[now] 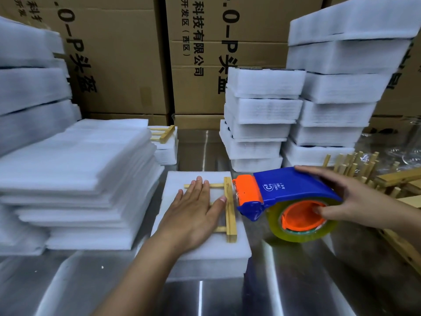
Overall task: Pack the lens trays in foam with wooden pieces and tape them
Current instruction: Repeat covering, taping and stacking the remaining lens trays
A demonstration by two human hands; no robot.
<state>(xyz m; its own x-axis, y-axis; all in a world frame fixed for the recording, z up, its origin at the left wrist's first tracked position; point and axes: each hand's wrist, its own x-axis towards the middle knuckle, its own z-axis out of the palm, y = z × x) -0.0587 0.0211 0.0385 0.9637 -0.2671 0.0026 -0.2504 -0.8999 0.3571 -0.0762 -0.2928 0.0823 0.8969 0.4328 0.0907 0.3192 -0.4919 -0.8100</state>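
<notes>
Presently, the taping step was in hand. The white foam-wrapped rectangular bundle (pixel 205 249) lay on the brushed steel table (pixel 296 281), directly in front of the person; the lens trays themselves were not visible and were presumably enclosed in the foam. A pale wooden slatted piece (pixel 230 208) rested on top of the bundle. The left hand (pixel 196 210) lay flat across it, fingers straight and close together, with the thumb tip touching the long cross-bar. The right hand (pixel 357 201) gripped the blue-and-orange handheld tape dispenser (pixel 289 190), fingers curled over the blue housing and thumb hooked inside the orange hub of the clear yellowish tape roll (pixel 300 224). The dispenser's orange nose stood just beside the far end of the cross-bar, at the bundle's right edge; whether tape already adhered there could not be determined. The next move would likely call for seating the tape end on the wood or foam, then drawing the dispenser across the bundle while the left hand kept the wooden piece from shifting.
</notes>
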